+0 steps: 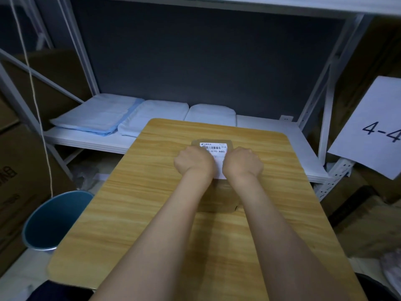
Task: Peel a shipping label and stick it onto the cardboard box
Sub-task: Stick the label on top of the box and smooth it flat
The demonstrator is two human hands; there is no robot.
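A small brown cardboard box (219, 192) stands on the wooden table (138, 192), slightly beyond its middle. A white shipping label (213, 147) with a barcode and the print "070-A80" lies on the box's top and reaches its near edge. My left hand (194, 162) is on the label's left side and my right hand (243, 162) on its right side. Both have knuckles up and fingers curled down onto the label. The fingertips are hidden under the hands, and the label's middle strip shows between them.
A blue bin (54, 220) stands on the floor left of the table. Behind the table, a white metal shelf (271, 131) carries folded pale-blue bags (97, 116). Cardboard cartons (19, 170) stack at the left and right. A paper sheet marked "4-4" (377, 127) hangs at the right.
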